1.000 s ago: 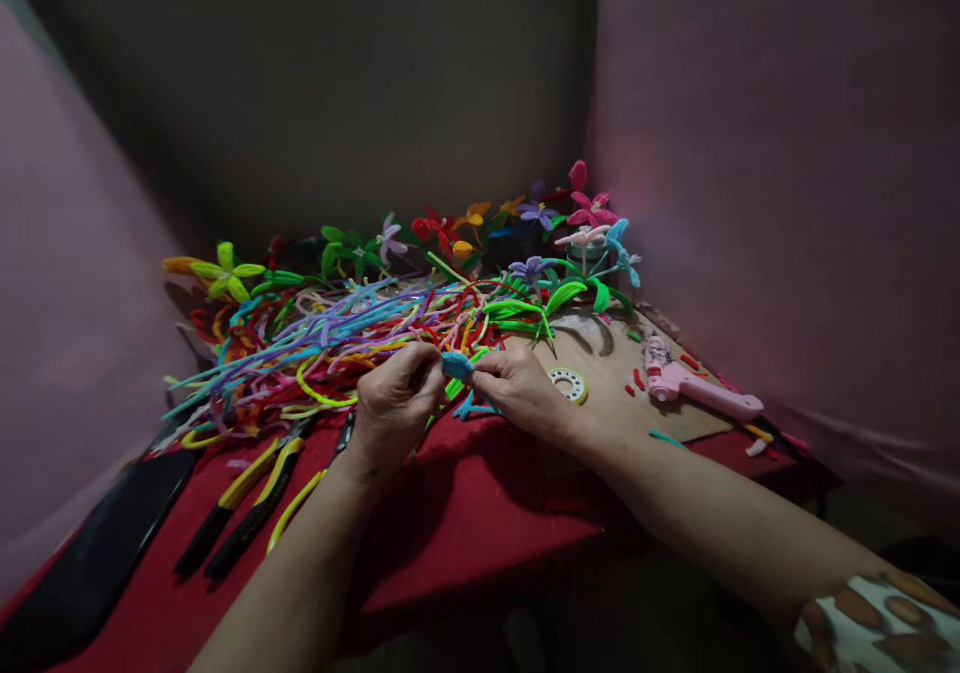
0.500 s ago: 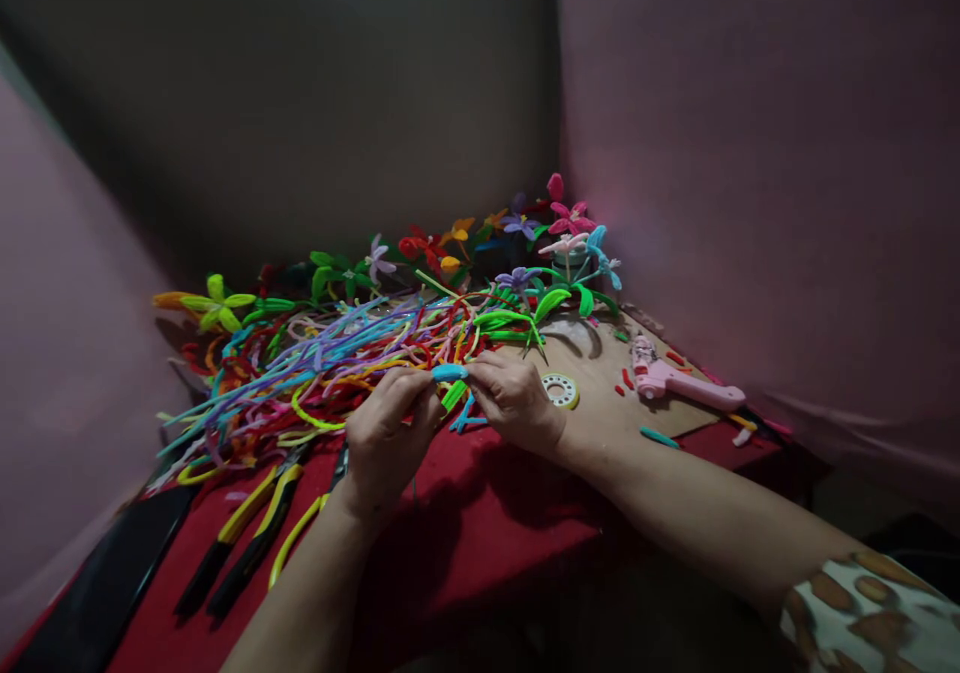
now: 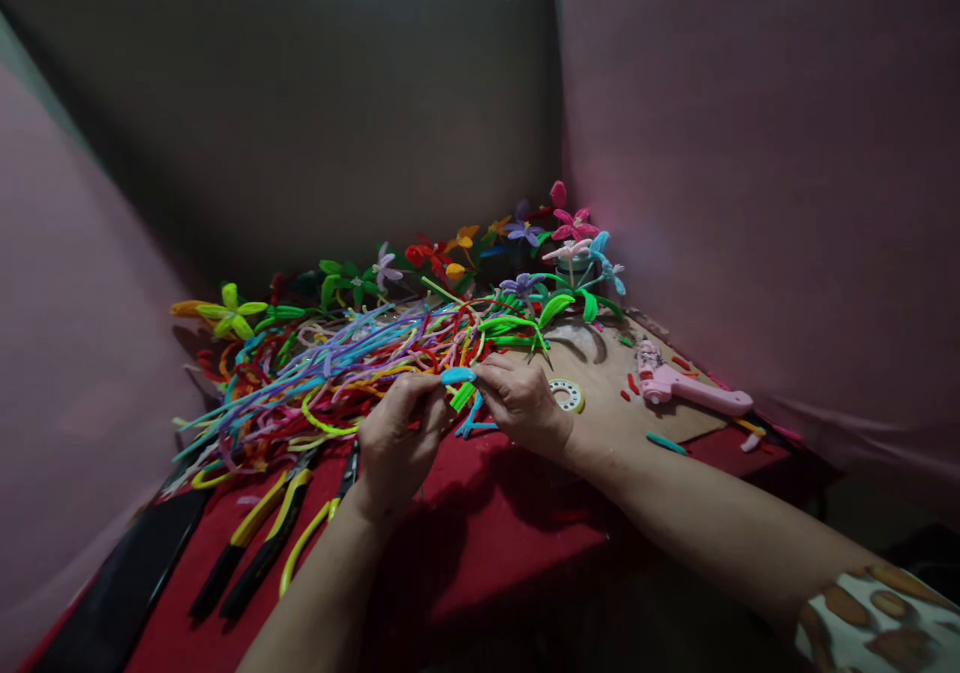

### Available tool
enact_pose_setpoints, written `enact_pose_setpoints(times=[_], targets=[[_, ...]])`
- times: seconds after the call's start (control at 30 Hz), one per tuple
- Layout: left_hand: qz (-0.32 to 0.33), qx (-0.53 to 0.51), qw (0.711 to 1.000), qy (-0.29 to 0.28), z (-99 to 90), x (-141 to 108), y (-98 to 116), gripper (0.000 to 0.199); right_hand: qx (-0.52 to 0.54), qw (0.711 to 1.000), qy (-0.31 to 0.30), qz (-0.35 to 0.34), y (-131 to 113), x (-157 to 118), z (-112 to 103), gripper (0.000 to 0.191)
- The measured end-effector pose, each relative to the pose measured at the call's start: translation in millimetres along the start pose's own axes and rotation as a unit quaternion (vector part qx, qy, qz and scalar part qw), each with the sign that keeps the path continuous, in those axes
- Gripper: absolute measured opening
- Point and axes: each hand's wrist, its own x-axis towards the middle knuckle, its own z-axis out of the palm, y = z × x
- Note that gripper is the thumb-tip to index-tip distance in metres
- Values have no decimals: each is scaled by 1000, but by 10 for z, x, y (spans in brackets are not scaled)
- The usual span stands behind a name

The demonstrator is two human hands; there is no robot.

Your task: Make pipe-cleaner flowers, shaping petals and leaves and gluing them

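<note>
Between my two hands is a short blue pipe cleaner loop [image 3: 457, 376], held level above the table's front part. My left hand [image 3: 400, 443] pinches its left end, and my right hand [image 3: 523, 403] pinches the right end. Just under it lie a bright green pipe cleaner bundle [image 3: 463, 397] and some bent blue pipe cleaner pieces [image 3: 471, 421]. A large heap of coloured pipe cleaners [image 3: 352, 358] spreads behind and left of my hands. Right of my right hand's fingers sits a roll of tape [image 3: 567, 395], partly covered by the hand.
Yellow-and-black pliers [image 3: 259, 538] and yellow-handled scissors [image 3: 309, 543] lie front left, beside a black flat object [image 3: 142, 578]. A pink glue gun [image 3: 690, 385] rests on a brown board [image 3: 611, 403] at right. Pipe cleaner flowers [image 3: 574, 225] stand along the back, near the walls.
The whole scene has shifted slightly right and down in view. Both hands keep their pinch on the blue loop, with hardly any change in pose.
</note>
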Motion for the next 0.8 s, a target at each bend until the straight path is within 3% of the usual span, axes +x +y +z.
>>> enact_pose_setpoints(times=[0.1,0.2,0.3,0.4,0.5,0.67,0.8], targets=[[-72,-98,992,25,30,23,51,30,51,998,13,44,-27,25,-17,21],[-115,-175,977,42,41,74,108,47,158,977,14,142,-41,65,-43,24],[-135,-173,974,51,42,113,120,42,316,910,-30,266,-59,106,-73,24],[-159,-151,974,47,54,115,84,36,414,842,-62,339,-99,131,-103,22],[-163,-133,977,33,70,96,35,30,456,813,-69,356,-129,136,-113,22],[-158,-69,985,18,67,76,-7,12,492,784,-63,373,-100,128,-84,22],[-182,-52,982,10,59,77,6,11,509,765,-57,391,-53,119,-58,19]])
